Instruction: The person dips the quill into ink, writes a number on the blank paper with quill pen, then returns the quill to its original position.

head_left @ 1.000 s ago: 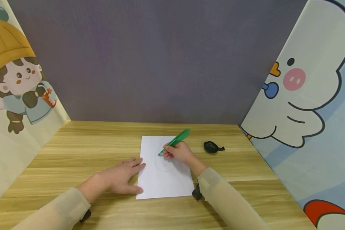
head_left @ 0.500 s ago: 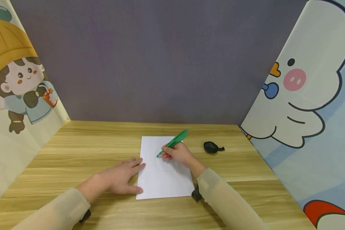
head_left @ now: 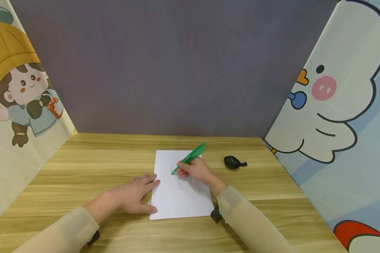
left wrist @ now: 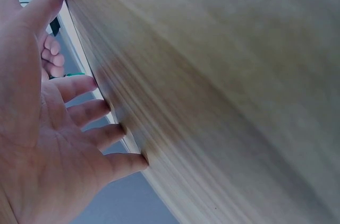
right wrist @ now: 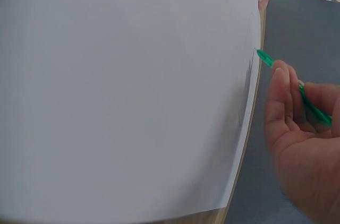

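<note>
A white sheet of paper [head_left: 180, 200] lies on the wooden table [head_left: 82, 165], with a faint rounded outline [head_left: 179, 186] drawn on it. My right hand [head_left: 194, 170] grips a green pen [head_left: 191, 157] whose tip touches the paper at the left of that outline. In the right wrist view the green pen [right wrist: 295, 88] runs through my curled fingers [right wrist: 281, 102] to the paper [right wrist: 122, 91]. My left hand [head_left: 131, 196] lies flat with straight fingers, its fingertips and thumb on the sheet's left edge. In the left wrist view its spread fingers [left wrist: 90, 128] press on the table [left wrist: 239, 86].
A small black object [head_left: 232, 162] with a short tail lies on the table right of the paper. Cartoon-printed panels [head_left: 335, 105] stand at the left and right sides, and a plain grey wall [head_left: 177, 70] at the back.
My right hand and the pen tip have slid slightly left and down along the drawn outline. The left hand has stayed put.
</note>
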A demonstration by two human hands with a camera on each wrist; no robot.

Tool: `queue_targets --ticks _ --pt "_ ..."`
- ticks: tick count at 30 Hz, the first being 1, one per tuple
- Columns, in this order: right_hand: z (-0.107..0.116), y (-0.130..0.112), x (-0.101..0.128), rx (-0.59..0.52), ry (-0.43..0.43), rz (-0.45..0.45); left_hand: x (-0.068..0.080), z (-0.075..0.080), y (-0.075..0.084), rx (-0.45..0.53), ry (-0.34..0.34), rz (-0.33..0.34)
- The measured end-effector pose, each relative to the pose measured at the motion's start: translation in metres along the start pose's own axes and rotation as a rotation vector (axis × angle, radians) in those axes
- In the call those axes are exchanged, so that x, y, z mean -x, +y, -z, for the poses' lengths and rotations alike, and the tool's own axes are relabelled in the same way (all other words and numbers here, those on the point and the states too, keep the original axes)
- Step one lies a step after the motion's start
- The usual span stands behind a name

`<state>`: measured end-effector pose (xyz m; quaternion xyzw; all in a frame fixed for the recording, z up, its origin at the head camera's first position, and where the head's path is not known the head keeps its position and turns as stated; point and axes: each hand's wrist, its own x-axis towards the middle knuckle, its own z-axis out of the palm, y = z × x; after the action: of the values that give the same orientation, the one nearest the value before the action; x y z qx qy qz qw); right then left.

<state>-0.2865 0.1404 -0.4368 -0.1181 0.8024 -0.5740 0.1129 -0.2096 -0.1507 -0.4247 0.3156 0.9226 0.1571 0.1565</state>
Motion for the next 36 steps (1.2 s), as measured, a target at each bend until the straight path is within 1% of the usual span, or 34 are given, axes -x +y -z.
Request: queue_targets --ticks 12,19,26,31,36 --pt "-0.001 -0.004 0.004 0.006 -0.002 -0.009 -0.001 -0.001 -0.002 0.005 -0.001 -0.007" --pt "0.003 -0.004 0.005 -0.015 -0.010 -0.005 -0.001 0.000 -0.001 0.005 -0.003 -0.008" --pt "0.017 -0.005 0.008 -0.038 -0.004 0.006 -0.001 -0.001 -0.002 0.001 0.000 -0.008" --pt "0.030 -0.001 0.012 -0.047 -0.003 0.028 -0.001 -0.001 -0.002 -0.005 0.005 -0.012" --pt "0.042 0.003 0.018 -0.043 0.031 0.042 0.000 -0.001 -0.001 0.000 0.001 -0.008"
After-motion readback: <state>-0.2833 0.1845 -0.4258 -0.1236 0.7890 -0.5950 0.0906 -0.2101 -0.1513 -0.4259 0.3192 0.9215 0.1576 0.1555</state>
